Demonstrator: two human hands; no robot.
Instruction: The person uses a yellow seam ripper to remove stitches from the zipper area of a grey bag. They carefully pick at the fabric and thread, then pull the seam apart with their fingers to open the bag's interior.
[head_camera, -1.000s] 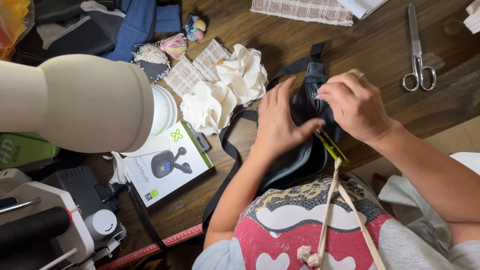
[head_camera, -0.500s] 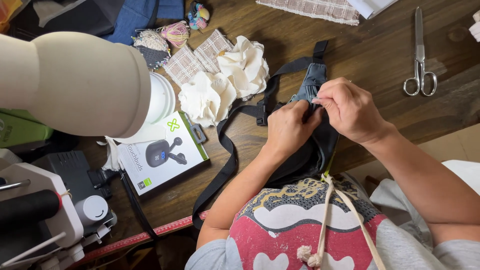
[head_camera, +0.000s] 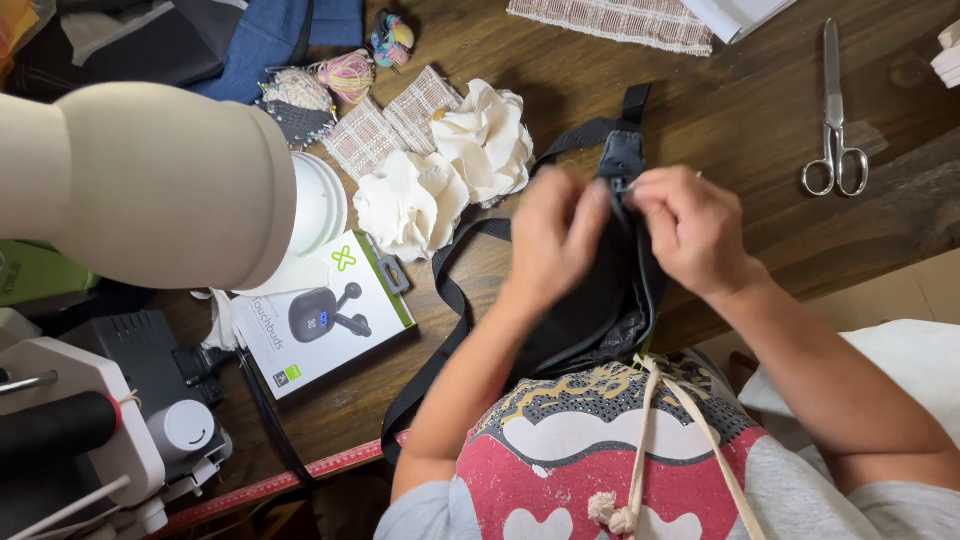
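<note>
Pinching the top edge of a black fabric pouch with a long black webbing strap (head_camera: 600, 300), the left hand (head_camera: 553, 240) and the right hand (head_camera: 695, 232) meet at a small blue-grey patch near the zip, each grip closed on the fabric between thumb and fingertips. The pouch lies on the dark brown wooden surface (head_camera: 760, 110) right in front of the person, its lower end hanging over the edge against the person's printed shirt, its strap looping away to the left and up past the hands. Just left of the strap sits a bunch of cream ruffled cloth (head_camera: 445, 175), and beside that two small checked woven swatches (head_camera: 390, 125). A white box picturing dark earbuds (head_camera: 325, 315) lies nearer the left edge, partly under a large beige rounded form (head_camera: 150, 185). A pair of silver metal scissors (head_camera: 833, 120) rests well apart to the right.
</note>
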